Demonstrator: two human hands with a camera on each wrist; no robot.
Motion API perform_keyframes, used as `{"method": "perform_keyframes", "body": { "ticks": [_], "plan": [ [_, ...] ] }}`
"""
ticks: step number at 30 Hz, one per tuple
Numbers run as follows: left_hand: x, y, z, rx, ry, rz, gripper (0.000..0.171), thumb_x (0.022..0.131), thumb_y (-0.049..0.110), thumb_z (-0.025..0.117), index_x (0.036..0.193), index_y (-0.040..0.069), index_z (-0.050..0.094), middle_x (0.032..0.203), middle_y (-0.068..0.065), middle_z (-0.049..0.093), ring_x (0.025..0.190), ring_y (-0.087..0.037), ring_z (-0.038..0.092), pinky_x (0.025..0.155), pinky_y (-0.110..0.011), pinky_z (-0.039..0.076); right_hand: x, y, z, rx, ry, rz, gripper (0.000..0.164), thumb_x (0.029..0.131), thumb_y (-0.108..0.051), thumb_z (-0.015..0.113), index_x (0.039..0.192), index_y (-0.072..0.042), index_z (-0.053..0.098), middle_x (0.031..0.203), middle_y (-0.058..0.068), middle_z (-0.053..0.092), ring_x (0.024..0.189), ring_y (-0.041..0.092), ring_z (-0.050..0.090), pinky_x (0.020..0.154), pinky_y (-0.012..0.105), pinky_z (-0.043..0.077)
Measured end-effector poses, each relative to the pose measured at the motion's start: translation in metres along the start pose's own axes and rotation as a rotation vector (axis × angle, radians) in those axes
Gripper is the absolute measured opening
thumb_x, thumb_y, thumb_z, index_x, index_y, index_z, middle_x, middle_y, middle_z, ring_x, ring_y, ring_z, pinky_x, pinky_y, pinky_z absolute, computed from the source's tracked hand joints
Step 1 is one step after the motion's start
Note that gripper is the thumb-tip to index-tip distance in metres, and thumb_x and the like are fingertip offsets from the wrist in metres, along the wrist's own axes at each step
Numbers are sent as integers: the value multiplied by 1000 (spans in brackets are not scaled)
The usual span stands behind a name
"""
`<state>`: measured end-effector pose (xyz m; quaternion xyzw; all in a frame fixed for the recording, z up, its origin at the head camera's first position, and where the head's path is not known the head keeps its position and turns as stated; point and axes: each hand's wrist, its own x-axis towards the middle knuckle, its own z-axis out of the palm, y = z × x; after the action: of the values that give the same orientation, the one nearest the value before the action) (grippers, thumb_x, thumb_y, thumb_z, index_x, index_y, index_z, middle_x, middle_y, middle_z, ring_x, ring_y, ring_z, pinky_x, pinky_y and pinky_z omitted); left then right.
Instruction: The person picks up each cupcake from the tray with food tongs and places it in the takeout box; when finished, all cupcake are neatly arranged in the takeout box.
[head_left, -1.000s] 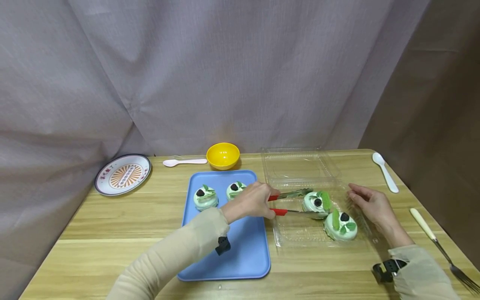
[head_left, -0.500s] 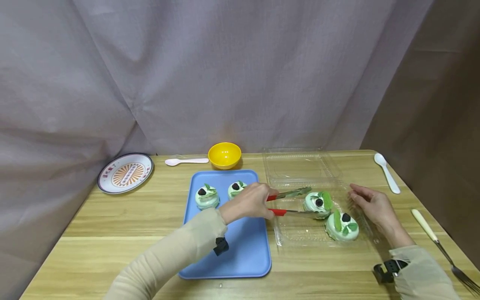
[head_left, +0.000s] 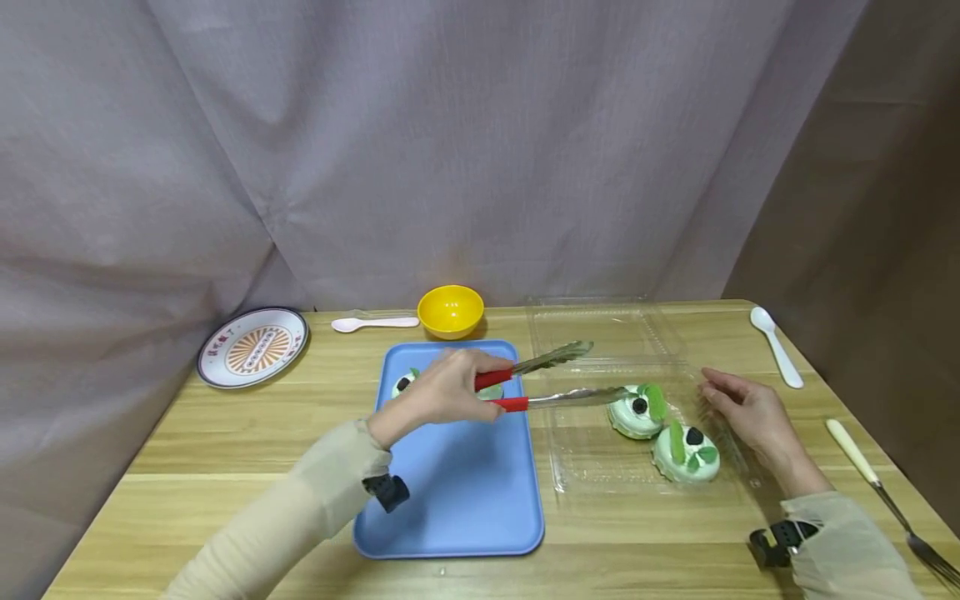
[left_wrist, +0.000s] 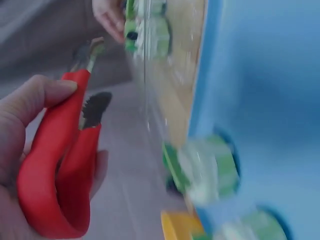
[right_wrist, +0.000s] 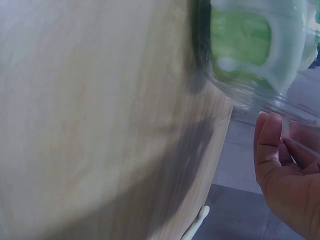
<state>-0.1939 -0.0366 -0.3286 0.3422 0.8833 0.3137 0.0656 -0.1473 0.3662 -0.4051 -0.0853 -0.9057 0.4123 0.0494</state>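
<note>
My left hand (head_left: 442, 392) grips red-handled metal tongs (head_left: 513, 404) above the blue tray (head_left: 472, 508). The tongs' jaws are spread, and in the left wrist view nothing sits between the tongs' (left_wrist: 52, 145) tips. Two pale green cakes with blackberries and leaves, a rear cake (head_left: 634, 417) and a front cake (head_left: 686, 457), sit side by side in the clear plastic container (head_left: 585, 471). My right hand (head_left: 753, 417) pinches that container's right rim with thumb and fingers. On the tray are two similar cakes, one tray cake (head_left: 403, 383) partly covered and the other mostly hidden by my left hand.
Behind the tray stand a yellow bowl (head_left: 451, 312) and a pink spoon (head_left: 375, 323). A patterned plate (head_left: 253, 347) lies at the left. A white spoon (head_left: 777, 346) and a fork (head_left: 888, 500) lie at the right. The container's lid (head_left: 600, 327) is folded back toward the curtain.
The tongs have released the rear cake, which stays in the container. My left hand has carried them left and up, back over the tray. My right hand stays at the container's rim.
</note>
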Motion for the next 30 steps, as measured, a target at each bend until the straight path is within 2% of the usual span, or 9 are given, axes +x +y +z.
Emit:
{"method": "perform_keyframes", "body": {
  "ticks": [3,4,7,9,12,16,19,22,30],
  "plan": [
    [-22,-22,-17,-36,58,-28,58,72,16,78,128,8,65,110,-8,73,75,-12,54,59,-20,40,0,0,0,12,-7,-3,46,102,-12,46,140,13,41,135,37,49,79,-25,44,66,9,50],
    [-30,-30,-23,-41,81,-40,58,72,16,79,128,8,65,112,-9,73,82,-14,58,65,-22,45,1,0,0,11,-9,-3,46,102,-12,46,140,13,41,134,37,50,79,-26,43,66,9,50],
    [-57,-58,-38,-46,141,-71,58,71,14,79,126,5,66,115,-13,72,93,-20,61,72,-25,49,1,0,0,3,-2,-2,46,102,-12,47,140,13,42,128,32,58,78,-25,45,66,9,50],
    [-76,-76,-46,-34,174,-95,57,71,12,80,126,4,66,117,-15,71,97,-22,63,76,-25,50,1,1,0,2,-1,-5,46,102,-13,48,140,13,42,128,31,59,78,-25,45,66,10,50],
    [-103,-100,-56,2,211,-135,57,69,10,81,125,4,67,116,-16,71,97,-23,64,74,-23,50,1,2,-1,-10,7,-7,46,102,-13,48,140,12,43,129,33,57,78,-25,45,66,10,51],
    [-129,-123,-62,61,223,-172,58,69,11,82,125,6,67,116,-14,71,99,-21,64,76,-23,51,1,2,-2,-18,9,-4,45,102,-12,46,140,11,42,134,37,50,78,-26,44,66,10,51],
    [-141,-133,-62,66,212,-168,59,69,11,83,125,5,66,117,-15,71,102,-18,63,78,-23,51,1,2,-2,-15,0,2,46,103,-13,45,141,11,41,136,37,48,79,-26,43,66,9,50],
    [-148,-141,-60,73,203,-144,59,69,11,84,124,3,67,117,-15,71,103,-18,62,80,-24,51,1,2,-2,-15,-4,5,46,103,-14,45,141,11,41,136,37,47,79,-26,43,66,8,50],
    [-151,-153,-52,131,201,-107,60,65,9,85,123,3,67,116,-12,72,107,-28,65,89,-36,53,2,2,0,-20,-4,1,45,103,-12,44,141,11,40,136,38,48,78,-27,43,66,9,50]
  ]
}}
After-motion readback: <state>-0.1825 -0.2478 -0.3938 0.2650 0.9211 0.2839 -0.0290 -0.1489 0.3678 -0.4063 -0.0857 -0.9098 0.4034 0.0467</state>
